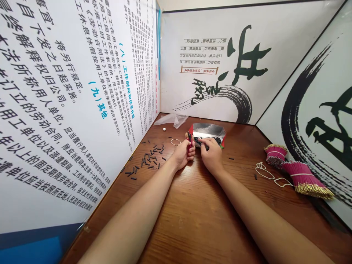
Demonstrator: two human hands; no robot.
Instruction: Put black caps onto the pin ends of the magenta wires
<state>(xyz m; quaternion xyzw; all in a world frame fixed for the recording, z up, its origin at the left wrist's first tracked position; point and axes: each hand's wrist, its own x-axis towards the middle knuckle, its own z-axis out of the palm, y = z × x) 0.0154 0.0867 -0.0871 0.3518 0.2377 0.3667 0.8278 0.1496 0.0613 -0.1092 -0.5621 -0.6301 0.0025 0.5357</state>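
Note:
My left hand [184, 154] is wrapped round a small bundle of red sticks with gold tips [189, 137], held upright; some dark ends show among the tips. Just to its right, my right hand [211, 153] reaches over the near edge of an open silver-lined packet [210, 129] with red and green edges. Its fingers are bent close to the small black pieces [218, 140] inside, and whether they pinch one is too small to tell. Many similar black pieces [150, 158] lie scattered on the brown wooden table [189, 220], left of my left hand.
Two bundles of pink sticks [276, 155] [305, 176] lie at the right beside white elastic loops [264, 170]. A clear plastic bag [172, 119] and a thin ring [175, 142] are at the back. Printed panels [206, 88] wall the table's back and sides.

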